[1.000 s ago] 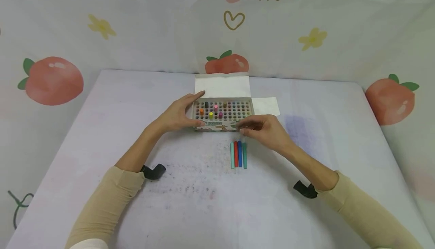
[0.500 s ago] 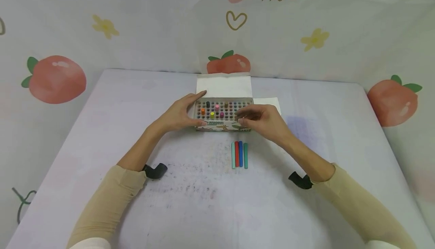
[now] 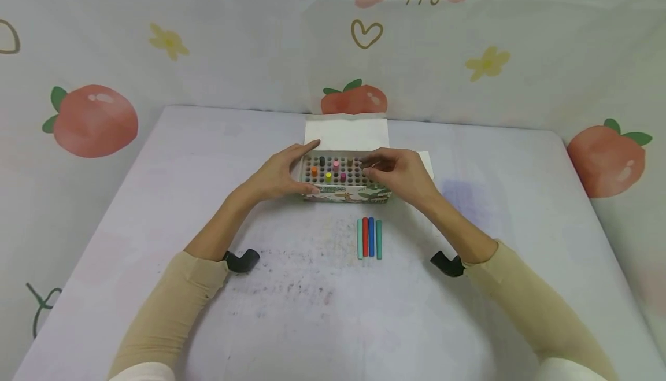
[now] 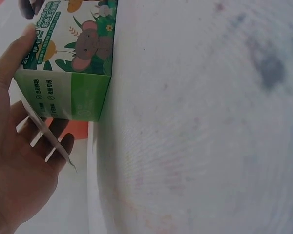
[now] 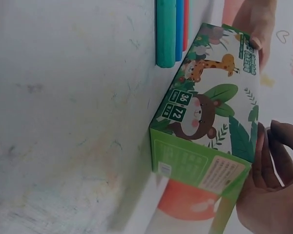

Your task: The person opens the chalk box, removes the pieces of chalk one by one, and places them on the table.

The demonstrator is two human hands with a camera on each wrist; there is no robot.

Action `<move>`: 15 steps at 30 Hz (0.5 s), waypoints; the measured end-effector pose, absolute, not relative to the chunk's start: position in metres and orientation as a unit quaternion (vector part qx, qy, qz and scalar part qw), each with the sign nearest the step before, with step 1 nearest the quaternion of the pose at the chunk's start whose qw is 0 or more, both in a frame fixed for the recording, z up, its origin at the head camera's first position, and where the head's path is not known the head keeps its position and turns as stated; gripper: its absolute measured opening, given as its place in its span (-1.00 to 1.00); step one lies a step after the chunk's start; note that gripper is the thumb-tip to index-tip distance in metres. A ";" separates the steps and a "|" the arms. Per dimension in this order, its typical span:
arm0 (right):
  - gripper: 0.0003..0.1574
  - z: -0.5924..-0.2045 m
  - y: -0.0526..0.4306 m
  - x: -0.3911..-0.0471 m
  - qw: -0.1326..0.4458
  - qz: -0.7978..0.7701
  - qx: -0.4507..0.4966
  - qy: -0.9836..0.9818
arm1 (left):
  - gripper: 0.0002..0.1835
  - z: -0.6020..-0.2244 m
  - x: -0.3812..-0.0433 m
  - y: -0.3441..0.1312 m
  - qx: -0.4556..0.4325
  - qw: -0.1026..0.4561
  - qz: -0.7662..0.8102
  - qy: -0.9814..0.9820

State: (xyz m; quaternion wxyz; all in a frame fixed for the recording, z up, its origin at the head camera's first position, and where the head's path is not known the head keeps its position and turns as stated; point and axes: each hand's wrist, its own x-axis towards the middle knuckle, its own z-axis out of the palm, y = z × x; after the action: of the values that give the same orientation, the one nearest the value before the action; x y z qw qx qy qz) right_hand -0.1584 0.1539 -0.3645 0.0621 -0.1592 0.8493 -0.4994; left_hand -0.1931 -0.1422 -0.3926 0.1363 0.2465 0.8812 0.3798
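Note:
A printed cardboard chalk box (image 3: 346,195) stands upright on the table, its lid (image 3: 347,130) folded back. Inside is a grid of round holes, with several coloured chalks, such as an orange chalk (image 3: 314,171) and a yellow chalk (image 3: 328,177), poking up. My left hand (image 3: 272,177) grips the box's left end, thumb at the front edge and fingers behind the side flap (image 4: 49,132). Over the right part of the grid, my right hand (image 3: 404,174) has thumb and fingertips close together; I cannot tell whether they pinch a chalk.
Before the box lie a mint chalk (image 3: 360,240), a red chalk (image 3: 365,237), a blue chalk (image 3: 372,237) and a green chalk (image 3: 378,240), side by side. The white table (image 3: 291,335) bears smudges. A printed cloth (image 3: 250,40) hangs behind.
My right hand has moved from the box's front right edge up and back over the hole grid. My left hand keeps its grip on the box, and the loose chalks lie as before.

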 end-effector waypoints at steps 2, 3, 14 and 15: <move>-0.76 -0.366 0.152 -0.162 0.052 -0.487 -0.162 0.857 | 0.15 -0.393 -0.193 -0.143 0.246 0.136 0.380 0.881; -0.76 -0.366 0.151 -0.164 0.047 -0.480 -0.162 0.861 | 0.15 -0.393 -0.193 -0.143 0.247 0.136 0.379 0.881; -0.76 -0.369 0.139 -0.179 0.041 -0.429 -0.177 0.885 | 0.15 -0.394 -0.193 -0.143 0.247 0.135 0.386 0.878; -0.76 -0.369 0.138 -0.180 0.040 -0.425 -0.176 0.887 | 0.15 -0.394 -0.193 -0.143 0.248 0.134 0.387 0.878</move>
State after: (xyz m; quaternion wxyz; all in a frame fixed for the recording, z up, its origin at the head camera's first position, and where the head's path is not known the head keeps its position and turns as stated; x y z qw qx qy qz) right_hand -0.1797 0.1383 -0.3685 0.0404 -0.1762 0.8871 -0.4247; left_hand -0.1933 -0.1430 -0.3939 0.1344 0.2478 0.8777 0.3874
